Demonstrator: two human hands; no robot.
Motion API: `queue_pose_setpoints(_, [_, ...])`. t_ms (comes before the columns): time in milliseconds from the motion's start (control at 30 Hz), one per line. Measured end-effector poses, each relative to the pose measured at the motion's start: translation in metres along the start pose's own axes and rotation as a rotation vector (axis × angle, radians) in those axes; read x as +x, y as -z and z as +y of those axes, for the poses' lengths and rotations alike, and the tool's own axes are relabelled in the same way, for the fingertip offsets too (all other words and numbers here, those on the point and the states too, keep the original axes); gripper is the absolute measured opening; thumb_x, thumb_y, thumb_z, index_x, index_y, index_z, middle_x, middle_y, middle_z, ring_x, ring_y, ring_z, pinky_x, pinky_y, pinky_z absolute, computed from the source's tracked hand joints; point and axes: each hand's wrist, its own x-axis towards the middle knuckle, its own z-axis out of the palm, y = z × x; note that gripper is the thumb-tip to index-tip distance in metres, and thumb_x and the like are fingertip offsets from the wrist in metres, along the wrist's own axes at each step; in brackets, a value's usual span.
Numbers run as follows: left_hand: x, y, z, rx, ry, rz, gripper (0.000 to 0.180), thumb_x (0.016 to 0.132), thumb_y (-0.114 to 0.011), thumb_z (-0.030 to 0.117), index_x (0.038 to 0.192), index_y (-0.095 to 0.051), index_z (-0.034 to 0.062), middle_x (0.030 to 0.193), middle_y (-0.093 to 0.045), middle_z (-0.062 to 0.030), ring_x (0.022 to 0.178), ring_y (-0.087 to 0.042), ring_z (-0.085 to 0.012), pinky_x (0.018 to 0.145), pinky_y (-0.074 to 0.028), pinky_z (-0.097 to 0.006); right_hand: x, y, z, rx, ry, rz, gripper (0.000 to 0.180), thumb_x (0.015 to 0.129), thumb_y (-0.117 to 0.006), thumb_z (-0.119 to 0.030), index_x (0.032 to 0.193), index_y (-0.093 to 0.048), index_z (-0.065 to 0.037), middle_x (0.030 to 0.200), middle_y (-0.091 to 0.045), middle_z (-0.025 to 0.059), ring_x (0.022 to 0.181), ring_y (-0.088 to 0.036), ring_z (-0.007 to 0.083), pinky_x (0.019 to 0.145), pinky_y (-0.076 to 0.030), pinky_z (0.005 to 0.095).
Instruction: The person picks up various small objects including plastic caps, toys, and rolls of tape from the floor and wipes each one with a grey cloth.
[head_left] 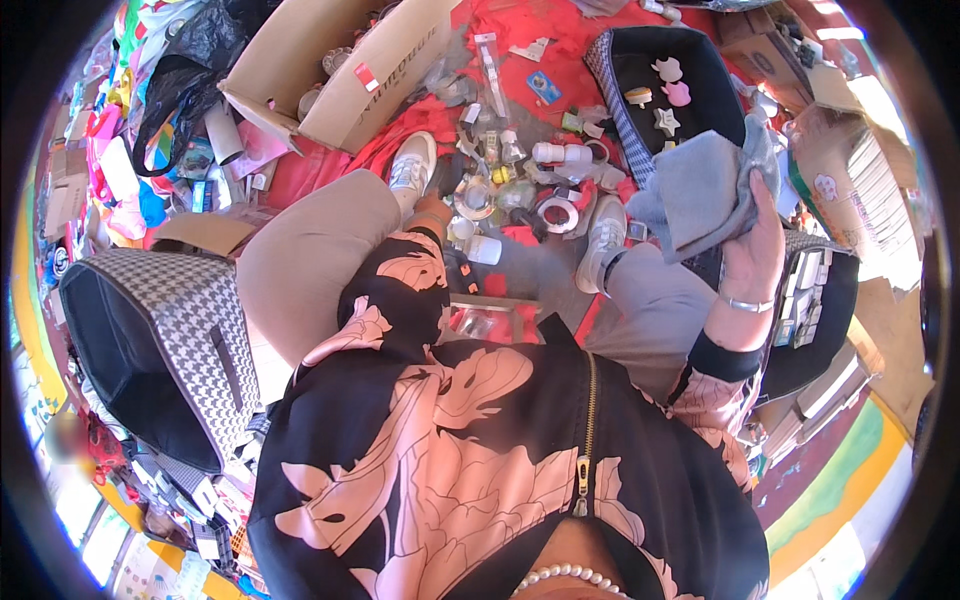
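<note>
My right hand (757,255), with a bracelet at the wrist, is closed on a grey-blue cloth (690,195). The cloth hangs in front of a black-lined storage box (612,100) with a checked outer side, covering part of its near edge. Inside that box lie a pink shape (677,93), a pale star-shaped piece (666,122) and a few other small items. My left hand (432,212) reaches down beside my left shoe (412,165), close to the pile of small goods; its fingers are too hidden to read. Nearby are a clear round roll (474,197) and a white ring-shaped roll (557,214).
A second checked box (200,330) lies tipped at my left. Another dark box (815,340) at my right holds several small white packs. An open cardboard carton (385,75) stands at the back left. Wrapped bundles (845,180) are stacked at the far right.
</note>
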Motion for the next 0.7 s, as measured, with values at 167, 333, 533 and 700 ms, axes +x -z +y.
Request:
queue_pose_setpoints(167, [0.026,-0.017,0.014,-0.192,-0.098,-0.059,0.069,0.067,-0.068,0.031,0.128,-0.041,0.0115,0.119,-0.052,-0.0214,0.111,-0.051,-0.0323,0.094,-0.04,-0.04,0.004,-0.002,0.006,-0.013,-0.025,0.06,0.032,0.085,-0.059,-0.013,0.114,-0.052,-0.001,0.111,-0.059,0.0115,0.103,-0.056,0.0243,0.09,-0.045,0.0414])
queue_pose_setpoints(333, [0.04,-0.016,0.032,-0.143,-0.02,-0.096,0.072,0.063,-0.072,0.037,0.124,-0.044,0.0102,0.12,-0.051,-0.0209,0.113,-0.048,-0.0367,0.094,-0.04,-0.043,0.005,-0.001,0.008,-0.022,-0.044,0.041,0.031,0.085,-0.059,-0.011,0.113,-0.052,-0.001,0.109,-0.06,0.0123,0.1,-0.058,0.0241,0.089,-0.045,0.0402])
queue_pose_setpoints(533, [0.09,-0.057,0.017,0.149,-0.22,-0.099,0.047,0.071,-0.065,0.04,0.103,-0.06,0.0053,0.105,-0.06,-0.0189,0.101,-0.056,-0.0354,0.086,-0.045,-0.04,0.0,-0.015,0.008,-0.006,-0.06,-0.013,0.031,0.084,-0.059,-0.01,0.113,-0.053,-0.001,0.107,-0.061,0.0123,0.099,-0.058,0.024,0.088,-0.046,0.0392])
queue_pose_setpoints(700, [0.03,0.027,0.097,0.005,-0.409,-0.073,0.032,0.083,-0.054,0.029,0.103,-0.059,0.0036,0.099,-0.06,-0.0214,0.096,-0.057,-0.0344,0.082,-0.046,-0.04,-0.005,0.002,0.012,0.021,-0.005,0.077,0.03,0.084,-0.06,-0.01,0.112,-0.054,-0.001,0.106,-0.061,0.0119,0.098,-0.059,0.0236,0.088,-0.046,0.0386])
